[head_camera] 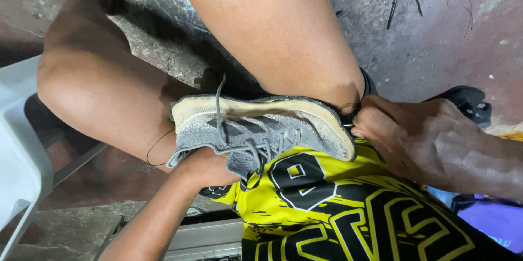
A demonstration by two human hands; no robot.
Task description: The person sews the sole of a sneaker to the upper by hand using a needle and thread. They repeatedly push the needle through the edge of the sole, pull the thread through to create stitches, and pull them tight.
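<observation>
Yellow-black shirt (348,206) nearest cam. Grey sneaker (261,130) held sideways betw. knees, sole up. Right hand (430,141) fingers closed, pinching at toe end. Left hand (204,168) under heel, fingers hidden, grip cannot be told. Shoe judged light, upper soft, sole stiffer; best gripped at sole edge.

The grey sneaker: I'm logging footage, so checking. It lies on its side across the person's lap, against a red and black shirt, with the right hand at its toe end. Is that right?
Not quite. The head view shows the shirt is yellow and black, not red and black. The rest holds: the grey sneaker lies on its side across the lap, with the right hand at its toe end.
</observation>
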